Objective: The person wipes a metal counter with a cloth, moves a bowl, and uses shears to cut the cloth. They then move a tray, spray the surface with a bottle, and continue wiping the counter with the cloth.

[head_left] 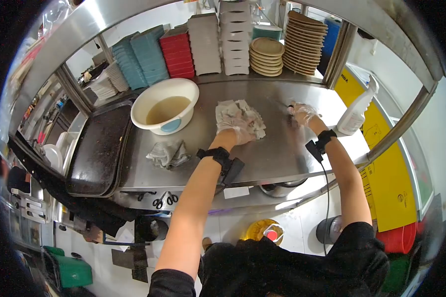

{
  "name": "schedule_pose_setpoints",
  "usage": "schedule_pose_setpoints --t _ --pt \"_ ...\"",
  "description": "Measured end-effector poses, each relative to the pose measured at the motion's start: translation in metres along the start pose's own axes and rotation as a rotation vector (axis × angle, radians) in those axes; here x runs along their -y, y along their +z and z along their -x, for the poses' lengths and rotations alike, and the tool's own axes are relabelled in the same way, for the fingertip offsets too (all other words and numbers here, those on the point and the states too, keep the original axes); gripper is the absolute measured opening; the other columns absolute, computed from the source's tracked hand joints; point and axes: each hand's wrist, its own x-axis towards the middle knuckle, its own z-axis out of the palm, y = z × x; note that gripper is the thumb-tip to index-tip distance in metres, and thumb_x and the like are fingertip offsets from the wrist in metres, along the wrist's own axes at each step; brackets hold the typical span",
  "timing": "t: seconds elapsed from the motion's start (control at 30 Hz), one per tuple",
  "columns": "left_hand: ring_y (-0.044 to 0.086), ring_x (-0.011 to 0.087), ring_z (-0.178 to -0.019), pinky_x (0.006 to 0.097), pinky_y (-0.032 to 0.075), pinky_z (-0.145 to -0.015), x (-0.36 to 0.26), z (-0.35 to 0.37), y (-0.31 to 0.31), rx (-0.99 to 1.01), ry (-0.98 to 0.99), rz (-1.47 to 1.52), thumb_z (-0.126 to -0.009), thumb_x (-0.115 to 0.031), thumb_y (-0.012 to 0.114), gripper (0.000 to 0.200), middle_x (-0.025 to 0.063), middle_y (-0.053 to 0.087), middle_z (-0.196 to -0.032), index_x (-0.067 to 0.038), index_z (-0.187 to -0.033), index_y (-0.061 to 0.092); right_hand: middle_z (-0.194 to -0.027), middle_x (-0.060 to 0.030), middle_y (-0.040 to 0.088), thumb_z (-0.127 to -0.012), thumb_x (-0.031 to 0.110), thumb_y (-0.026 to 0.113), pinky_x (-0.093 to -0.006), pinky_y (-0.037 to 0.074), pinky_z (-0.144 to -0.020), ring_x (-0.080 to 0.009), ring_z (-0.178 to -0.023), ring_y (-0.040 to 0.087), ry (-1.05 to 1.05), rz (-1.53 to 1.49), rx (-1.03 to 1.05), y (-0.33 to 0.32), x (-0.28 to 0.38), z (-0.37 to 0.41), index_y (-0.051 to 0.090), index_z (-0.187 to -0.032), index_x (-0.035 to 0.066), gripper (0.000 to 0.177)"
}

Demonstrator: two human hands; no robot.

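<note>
My left hand (239, 129), in a clear plastic glove, presses on a crumpled light-grey cloth (235, 111) that lies spread on the steel table (193, 153). To the right, my right hand (304, 115), also gloved, has its fingers closed around a small, thin item with a dark end, too small to name; it is just above or touching the tabletop. A second grey rag (168, 154) lies bunched to the left of my left arm. Behind it stands a white basin (139, 110) of cloudy, brownish water.
Dark baking trays (96, 148) lie stacked at the left edge. A white spray bottle (354, 116) stands at the right end. Along the back are stacked teal, red and white containers (177, 54) and brown plates (305, 44). Scissors (165, 199) rest on the lower shelf.
</note>
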Motion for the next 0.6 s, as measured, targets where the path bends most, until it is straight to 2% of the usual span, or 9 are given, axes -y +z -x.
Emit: schedule_pose_setpoints --t 0.07,0.17,0.2,0.27,0.3,0.37,0.5,0.57,0.6 --pt "0.018 0.0476 -0.142 0.0514 0.017 -0.117 0.0 -0.001 -0.001 0.043 -0.017 -0.008 -0.082 -0.063 0.055 0.077 0.0092 0.018 -0.159 -0.035 -0.149 0.03 -0.116 -0.0219 0.062 -0.102 0.042 0.037 -0.048 0.046 -0.092 -0.0392 -0.108 0.059 -0.016 0.022 0.202 -0.012 0.007 0.001 0.046 -0.131 0.005 0.048" --pt "0.018 0.0463 -0.142 0.0512 0.019 -0.117 -0.001 0.003 -0.004 0.035 -0.021 -0.006 -0.082 -0.065 0.054 0.078 0.0089 0.017 -0.159 -0.035 -0.149 0.028 -0.117 -0.0209 0.062 -0.102 0.04 0.037 -0.0485 0.046 -0.093 -0.0396 -0.109 0.059 -0.146 0.17 0.243 -0.017 0.004 0.008 0.047 -0.129 0.006 0.045" --pt "0.018 0.0463 -0.142 0.0512 0.019 -0.117 -0.002 0.003 -0.004 0.033 -0.02 -0.006 -0.082 -0.065 0.054 0.078 0.0089 0.017 -0.159 -0.035 -0.149 0.028 -0.117 -0.0209 0.062 -0.102 0.04 0.037 -0.0485 0.046 -0.093 -0.0396 -0.109 0.059 -0.145 0.172 0.242 -0.015 0.001 0.008 0.047 -0.129 0.006 0.045" --pt "0.018 0.046 -0.142 0.0511 0.019 -0.117 -0.001 0.002 -0.004 0.039 -0.026 -0.021 -0.083 -0.065 0.053 0.077 0.009 0.017 -0.159 -0.036 -0.15 0.028 -0.117 -0.0215 0.062 -0.102 0.037 0.038 -0.0483 0.046 -0.093 -0.0395 -0.109 0.059 0.032 0.019 0.138 -0.005 -0.002 0.004 0.049 -0.126 0.004 0.042" --pt "0.018 0.046 -0.142 0.0511 0.019 -0.117 0.001 0.001 -0.002 0.04 -0.027 -0.022 -0.083 -0.065 0.053 0.077 0.009 0.017 -0.159 -0.036 -0.15 0.028 -0.117 -0.0215 0.062 -0.102 0.037 0.038 -0.0483 0.046 -0.093 -0.0395 -0.109 0.059 0.03 0.017 0.138 0.004 -0.005 -0.001 0.049 -0.126 0.004 0.042" --pt "0.018 0.0457 -0.142 0.051 0.019 -0.117 0.005 -0.002 0.0 0.019 0.01 -0.026 -0.082 -0.067 0.053 0.079 0.0098 0.017 -0.158 -0.036 -0.15 0.028 -0.123 -0.0218 0.06 -0.101 0.036 0.04 -0.0475 0.046 -0.094 -0.0383 -0.112 0.058 -0.24 0.187 0.198 0.018 -0.011 -0.013 0.049 -0.129 0.004 0.043" --pt "0.018 0.0451 -0.143 0.0514 0.018 -0.117 0.004 -0.003 -0.004 0.047 0.026 -0.002 -0.081 -0.067 0.054 0.08 0.011 0.017 -0.158 -0.036 -0.15 0.028 -0.126 -0.0214 0.058 -0.1 0.03 0.043 -0.0459 0.046 -0.095 -0.0375 -0.115 0.056 -0.301 0.104 0.09 -0.005 0.005 0.008 0.051 -0.128 0.004 0.039" --pt "0.019 0.0446 -0.142 0.0519 0.019 -0.116 0.002 0.004 -0.012 0.067 -0.01 0.004 -0.08 -0.066 0.054 0.08 0.0119 0.016 -0.158 -0.036 -0.15 0.028 -0.127 -0.0209 0.057 -0.099 0.027 0.042 -0.0457 0.047 -0.095 -0.0368 -0.114 0.058 0.146 0.017 0.23 -0.02 0.018 0.01 0.053 -0.126 0.005 0.037" --pt "0.019 0.0446 -0.142 0.0519 0.019 -0.116 0.003 0.005 -0.014 0.067 -0.007 0.001 -0.08 -0.066 0.054 0.08 0.0119 0.016 -0.158 -0.036 -0.15 0.028 -0.127 -0.0209 0.057 -0.099 0.027 0.042 -0.0457 0.047 -0.095 -0.0368 -0.114 0.058 0.149 0.014 0.228 -0.009 0.013 0.005 0.053 -0.126 0.005 0.037"
